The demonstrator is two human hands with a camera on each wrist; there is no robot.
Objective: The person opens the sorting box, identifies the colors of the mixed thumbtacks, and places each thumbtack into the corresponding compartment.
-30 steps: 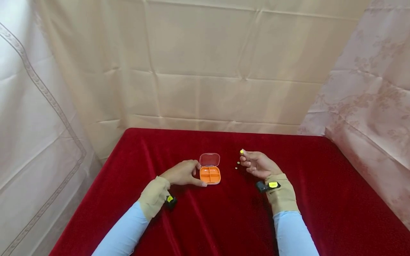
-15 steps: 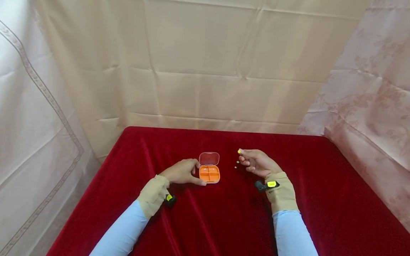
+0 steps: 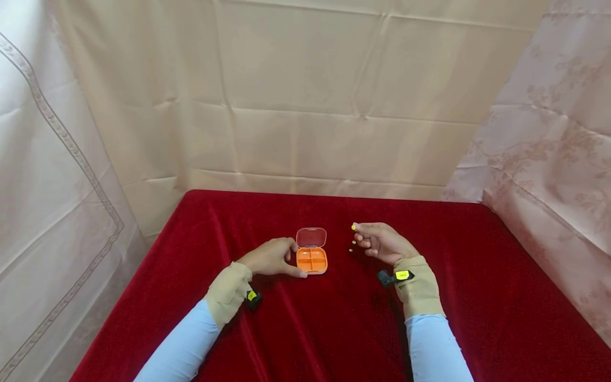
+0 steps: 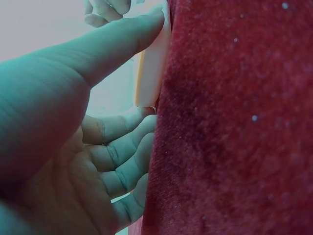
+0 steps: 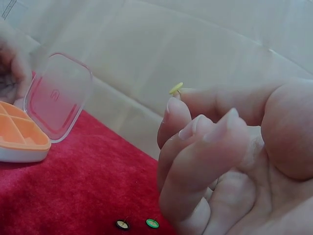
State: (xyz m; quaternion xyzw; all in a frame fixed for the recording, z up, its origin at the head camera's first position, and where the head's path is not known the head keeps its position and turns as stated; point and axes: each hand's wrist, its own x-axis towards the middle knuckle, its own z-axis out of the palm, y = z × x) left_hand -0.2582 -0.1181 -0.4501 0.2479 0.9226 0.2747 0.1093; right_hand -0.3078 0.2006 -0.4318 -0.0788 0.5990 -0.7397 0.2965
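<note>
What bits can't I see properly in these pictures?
- Left wrist view: inside the orange box; it's side-on, with the thumb of the left hand across one end.
- Right wrist view: the rest of the orange box, cut off by the left edge.
- Right wrist view: the pin tip of the yellow tack, unclear against the right hand.
- Head view: two loose tacks; their pins are too small.

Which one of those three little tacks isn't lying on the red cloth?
The yellow tack: the right hand pinches it above the red cloth, while the green-edged tack and the dark-edged tack lie on it.
</note>
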